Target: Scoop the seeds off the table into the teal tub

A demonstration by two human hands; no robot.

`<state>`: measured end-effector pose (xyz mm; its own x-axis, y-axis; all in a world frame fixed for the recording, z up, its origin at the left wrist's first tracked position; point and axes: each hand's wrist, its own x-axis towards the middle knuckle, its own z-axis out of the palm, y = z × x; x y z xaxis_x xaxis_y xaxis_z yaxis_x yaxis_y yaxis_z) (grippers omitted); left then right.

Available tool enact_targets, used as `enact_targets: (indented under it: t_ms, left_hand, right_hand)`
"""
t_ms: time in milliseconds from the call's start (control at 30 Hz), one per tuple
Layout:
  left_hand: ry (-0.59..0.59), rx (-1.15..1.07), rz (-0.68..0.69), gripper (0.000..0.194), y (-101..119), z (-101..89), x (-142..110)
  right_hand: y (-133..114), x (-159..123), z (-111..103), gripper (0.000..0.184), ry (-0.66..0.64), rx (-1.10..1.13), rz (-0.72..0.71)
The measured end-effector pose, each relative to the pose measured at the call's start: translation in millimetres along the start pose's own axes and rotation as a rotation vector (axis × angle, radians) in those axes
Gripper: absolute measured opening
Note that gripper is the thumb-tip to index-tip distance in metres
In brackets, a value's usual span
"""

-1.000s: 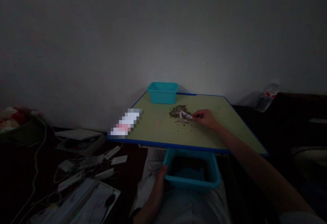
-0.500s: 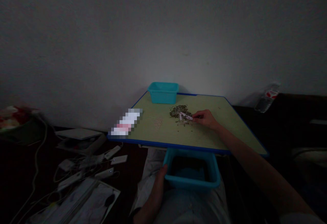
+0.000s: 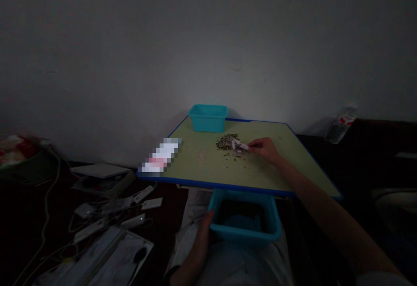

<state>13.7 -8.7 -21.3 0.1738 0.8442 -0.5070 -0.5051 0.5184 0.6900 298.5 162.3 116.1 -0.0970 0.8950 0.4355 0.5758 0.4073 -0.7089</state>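
Observation:
My right hand [image 3: 264, 149] reaches over the table and pinches a small pale, angular piece [image 3: 240, 144] between thumb and fingertips; its exact kind does not show. The piece touches or hovers at the right side of a pile of dark seeds or grains [image 3: 226, 141]; which of the two, I cannot tell. To the left lies a small patch of pale grains [image 3: 201, 158]. My left hand [image 3: 203, 231] grips the left rim of a turquoise plastic basin [image 3: 250, 235] on my lap, below the table's front edge. Dark contents in that basin are too dim to make out.
Against the wall, a second turquoise basin [image 3: 209, 124] stands on the blue-edged table [image 3: 270, 177]. A blurred-out phone-like white item [image 3: 161, 157] lies at its left edge. Cables and white power adapters [image 3: 152, 204] clutter the left. A plastic bottle [image 3: 340, 127] is at right.
My right hand has shifted slightly to the right with the pale piece, which now sits nearer the pile's right edge. My left hand and the basin are unmoved.

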Motion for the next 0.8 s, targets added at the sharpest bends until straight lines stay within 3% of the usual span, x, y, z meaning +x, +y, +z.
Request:
enact_targets:
  t_ms: [267,800]
  left_hand:
    - [-0.079,-0.056,0.005,0.041,-0.8,-1.1,-4.2]
    - [0.005,0.016,-0.040,0.041,-2.7,-5.5,-0.1]
  right_hand:
    - [-5.4,-0.5,-5.3,0.015,0.017,-0.060,0.009]
    - [0.6,-0.2,1.5,0.014,-0.014,-0.075,-0.032]
